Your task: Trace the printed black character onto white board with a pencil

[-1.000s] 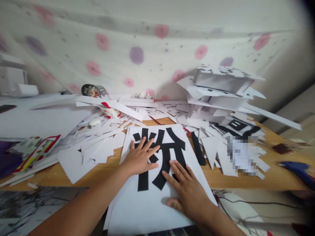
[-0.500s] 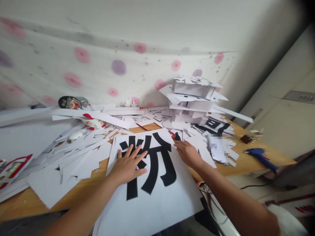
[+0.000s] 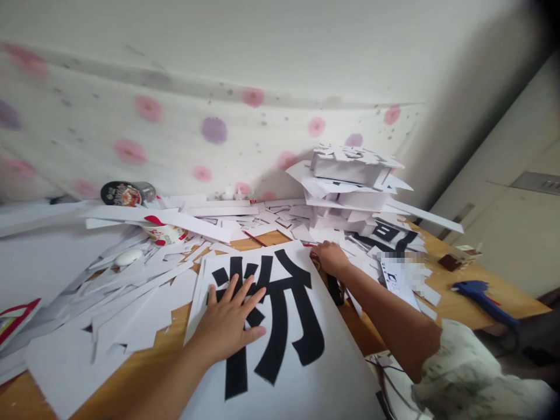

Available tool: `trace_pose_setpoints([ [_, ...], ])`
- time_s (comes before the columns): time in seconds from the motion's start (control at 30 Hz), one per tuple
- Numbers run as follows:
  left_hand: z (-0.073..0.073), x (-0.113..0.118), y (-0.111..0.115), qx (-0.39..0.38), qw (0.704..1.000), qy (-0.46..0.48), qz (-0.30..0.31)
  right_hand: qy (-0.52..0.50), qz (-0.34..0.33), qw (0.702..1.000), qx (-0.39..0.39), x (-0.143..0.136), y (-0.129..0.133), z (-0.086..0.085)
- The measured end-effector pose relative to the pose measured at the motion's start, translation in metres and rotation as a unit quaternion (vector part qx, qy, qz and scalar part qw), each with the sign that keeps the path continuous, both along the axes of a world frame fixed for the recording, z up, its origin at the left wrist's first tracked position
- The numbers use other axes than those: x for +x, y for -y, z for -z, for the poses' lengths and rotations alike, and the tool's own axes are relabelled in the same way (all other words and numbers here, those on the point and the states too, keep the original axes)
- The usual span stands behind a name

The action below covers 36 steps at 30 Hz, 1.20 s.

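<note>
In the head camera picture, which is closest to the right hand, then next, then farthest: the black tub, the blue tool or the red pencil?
Nearest to the right hand first:
1. Red pencil, just left of it.
2. Blue tool, off to the right.
3. Black tub, far left, near the wall.

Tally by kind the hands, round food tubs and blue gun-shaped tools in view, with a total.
Hands: 2 (left hand, right hand)
Round food tubs: 2 (dark tub, red-and-white tub)
Blue gun-shaped tool: 1
Total: 5
</note>
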<state>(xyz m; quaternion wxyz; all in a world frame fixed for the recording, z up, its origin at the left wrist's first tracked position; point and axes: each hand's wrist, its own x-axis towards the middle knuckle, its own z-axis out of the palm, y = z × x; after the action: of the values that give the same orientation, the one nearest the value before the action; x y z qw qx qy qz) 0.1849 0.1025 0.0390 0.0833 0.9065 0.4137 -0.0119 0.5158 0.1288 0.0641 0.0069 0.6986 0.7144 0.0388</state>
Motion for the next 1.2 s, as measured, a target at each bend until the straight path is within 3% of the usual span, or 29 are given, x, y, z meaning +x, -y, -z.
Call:
trace_pose_setpoints([
  [0.27, 0.001, 0.002, -0.001, -0.001, 1.0, -0.005, -0.008, 0.014, 0.028, 0.998, 0.054, 0.057, -0.001, -0.012],
  [0.43, 0.003, 0.003, -0.003, 0.002, 1.0, -0.005, -0.006, -0.016, 0.028, 0.995, 0.092, 0.074, 0.003, -0.007],
  [0.6, 0.002, 0.003, -0.003, -0.004, 1.0, -0.005, -0.01, -0.055, 0.058, 0.983, 0.163, 0.09, 0.014, -0.02],
  [0.73, 0.003, 0.003, -0.004, -0.005, 1.0, -0.01, -0.012, -0.081, 0.061, 0.982, 0.162, 0.07, 0.003, -0.022],
  [0.9, 0.004, 0.004, -0.004, 0.001, 1.0, -0.018, -0.01, -0.083, 0.096, 0.978, 0.164, 0.016, -0.043, -0.017],
  [1.0, 0.004, 0.004, -0.005, 0.012, 1.0, -0.019, -0.011, -0.077, 0.113, 0.982, 0.129, 0.002, -0.057, -0.022],
  [1.1, 0.006, 0.004, -0.005, 0.015, 1.0, -0.014, -0.011, -0.054, 0.132, 0.987, 0.069, 0.004, -0.039, -0.025],
  [1.2, 0.009, 0.003, -0.006, 0.02, 1.0, -0.01, -0.013, -0.021, 0.148, 0.989, 0.009, 0.009, 0.002, -0.022],
])
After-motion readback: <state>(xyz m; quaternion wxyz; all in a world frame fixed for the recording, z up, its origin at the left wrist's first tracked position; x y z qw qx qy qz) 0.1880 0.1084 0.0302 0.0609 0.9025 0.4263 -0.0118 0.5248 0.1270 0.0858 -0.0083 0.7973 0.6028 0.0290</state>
